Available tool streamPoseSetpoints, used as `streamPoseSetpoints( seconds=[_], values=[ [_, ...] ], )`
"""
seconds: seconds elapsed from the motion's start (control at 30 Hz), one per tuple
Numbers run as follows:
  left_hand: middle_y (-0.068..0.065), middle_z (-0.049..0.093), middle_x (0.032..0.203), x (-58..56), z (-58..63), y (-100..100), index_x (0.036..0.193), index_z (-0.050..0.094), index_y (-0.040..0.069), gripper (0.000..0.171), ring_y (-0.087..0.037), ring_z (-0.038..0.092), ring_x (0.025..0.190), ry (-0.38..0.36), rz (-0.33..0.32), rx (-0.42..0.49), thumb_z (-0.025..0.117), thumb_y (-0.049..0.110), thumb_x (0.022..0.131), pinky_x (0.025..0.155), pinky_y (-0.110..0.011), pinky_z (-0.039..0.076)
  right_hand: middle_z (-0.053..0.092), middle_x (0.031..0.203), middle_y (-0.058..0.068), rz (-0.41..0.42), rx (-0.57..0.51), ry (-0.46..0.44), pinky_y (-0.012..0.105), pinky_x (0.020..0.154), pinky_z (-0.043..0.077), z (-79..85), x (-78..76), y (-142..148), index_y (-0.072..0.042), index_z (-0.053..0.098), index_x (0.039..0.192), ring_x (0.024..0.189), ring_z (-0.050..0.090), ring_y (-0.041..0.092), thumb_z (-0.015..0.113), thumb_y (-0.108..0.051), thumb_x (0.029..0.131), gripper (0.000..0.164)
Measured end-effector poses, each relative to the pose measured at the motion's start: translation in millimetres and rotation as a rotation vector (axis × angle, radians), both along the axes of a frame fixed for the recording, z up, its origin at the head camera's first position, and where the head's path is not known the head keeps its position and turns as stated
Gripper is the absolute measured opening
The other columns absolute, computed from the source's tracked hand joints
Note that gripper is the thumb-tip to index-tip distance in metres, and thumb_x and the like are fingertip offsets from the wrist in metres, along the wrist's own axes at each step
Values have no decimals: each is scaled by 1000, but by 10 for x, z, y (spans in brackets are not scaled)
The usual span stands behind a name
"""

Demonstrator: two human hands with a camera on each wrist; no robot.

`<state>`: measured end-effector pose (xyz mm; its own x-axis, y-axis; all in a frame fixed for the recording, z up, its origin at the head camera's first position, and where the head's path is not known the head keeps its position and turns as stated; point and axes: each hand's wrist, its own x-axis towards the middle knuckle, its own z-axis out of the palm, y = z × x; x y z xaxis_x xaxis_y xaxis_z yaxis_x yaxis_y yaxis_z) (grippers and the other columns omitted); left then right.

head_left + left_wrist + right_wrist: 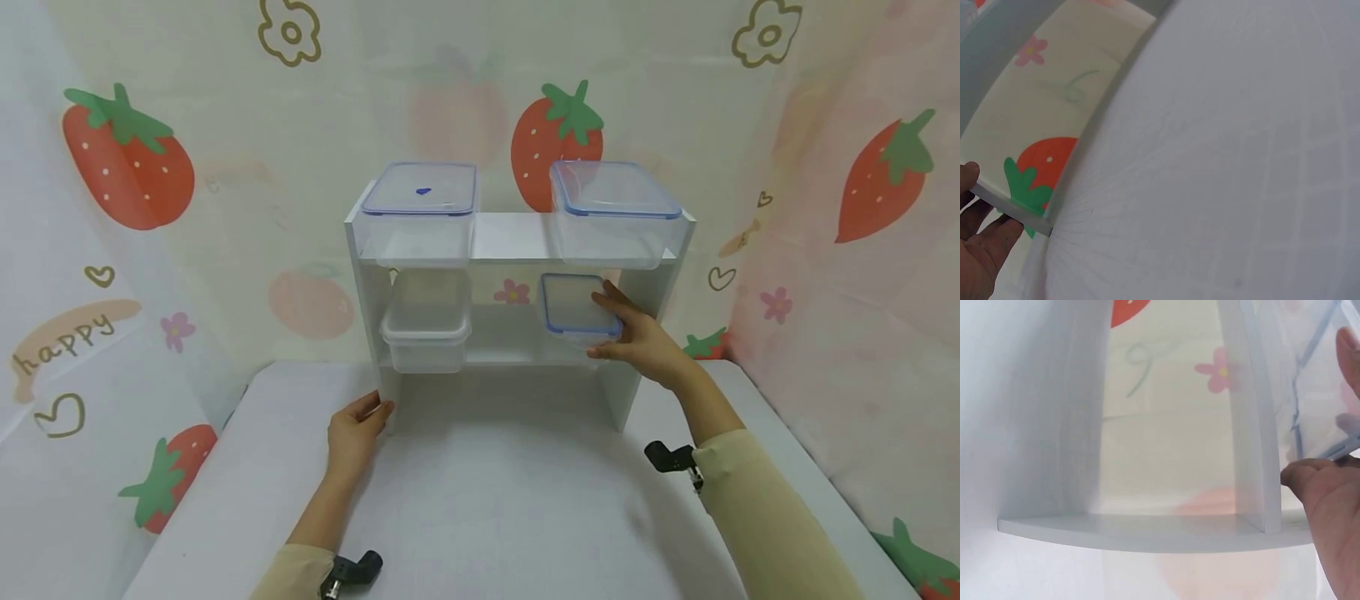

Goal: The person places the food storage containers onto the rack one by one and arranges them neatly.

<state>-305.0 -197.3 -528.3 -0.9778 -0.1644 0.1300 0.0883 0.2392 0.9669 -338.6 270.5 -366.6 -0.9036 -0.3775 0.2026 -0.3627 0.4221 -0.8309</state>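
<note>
My right hand holds a small clear food container with a blue-edged lid at the right of the lower level of a white two-tier shelf. The thumb lies low at its near right corner, with fingers spread over the right side. Seen from the right wrist, the hand is beside the shelf board, and only part of the container shows. My left hand grips the front edge of the shelf's left side panel low down, thumb on one face and fingers on the other.
Two larger clear containers with blue-edged lids, one left and one right, sit on the top level. A clear container with a whitish lid stands lower left. The shelf stands on a white-covered table before a strawberry-print curtain.
</note>
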Motion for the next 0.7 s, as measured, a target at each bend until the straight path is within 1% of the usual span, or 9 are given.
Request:
streamPoseSetpoints(
  seconds=[0.1, 0.2, 0.33, 0.47, 0.6, 0.7],
  values=[
    [-15, 63, 141, 0, -13, -6, 142, 58, 2, 60, -31, 66, 123, -3, -2, -3, 71, 40, 98, 97, -29, 57, -8, 173, -6, 9, 17, 0, 9, 93, 49, -5, 16, 10, -15, 25, 164, 156, 16, 30, 84, -18, 87, 97],
    [-15, 63, 141, 2, -15, -8, 142, 58, 2, 60, -31, 66, 123, -3, -2, 2, 71, 40, 98, 96, -27, 57, -9, 173, -5, 12, 30, 0, 9, 92, 49, -7, 32, 19, -15, 24, 164, 157, 14, 29, 84, -18, 87, 97],
    [-16, 63, 141, 6, -5, -7, 143, 57, 1, 60, -31, 66, 123, 2, -6, 13, 71, 40, 98, 95, -26, 57, -8, 173, -4, 3, 47, 11, 9, 90, 50, 14, 39, 25, -15, 25, 163, 155, 19, 30, 84, -19, 88, 96],
    [-16, 62, 141, 9, 9, -10, 143, 57, 1, 60, -32, 65, 125, 4, -10, 25, 71, 38, 98, 97, -27, 57, -6, 173, -3, -10, 63, 22, 9, 92, 49, 49, 41, 17, -13, 25, 163, 154, 21, 33, 83, -21, 89, 95],
    [-15, 62, 142, 4, 12, -14, 143, 57, 2, 59, -31, 64, 126, 3, -6, 17, 70, 39, 98, 98, -28, 57, -5, 173, -3, -24, 59, 13, 10, 93, 49, 48, 43, 17, -14, 24, 164, 151, 29, 36, 81, -22, 91, 93],
    [-15, 62, 142, -2, 4, -15, 142, 58, 2, 60, -31, 64, 126, -1, 0, 5, 71, 40, 98, 97, -28, 57, -4, 174, -3, -36, 48, 6, 11, 91, 50, 25, 52, 22, -13, 25, 164, 147, 35, 37, 81, -20, 91, 92]
  ],
)
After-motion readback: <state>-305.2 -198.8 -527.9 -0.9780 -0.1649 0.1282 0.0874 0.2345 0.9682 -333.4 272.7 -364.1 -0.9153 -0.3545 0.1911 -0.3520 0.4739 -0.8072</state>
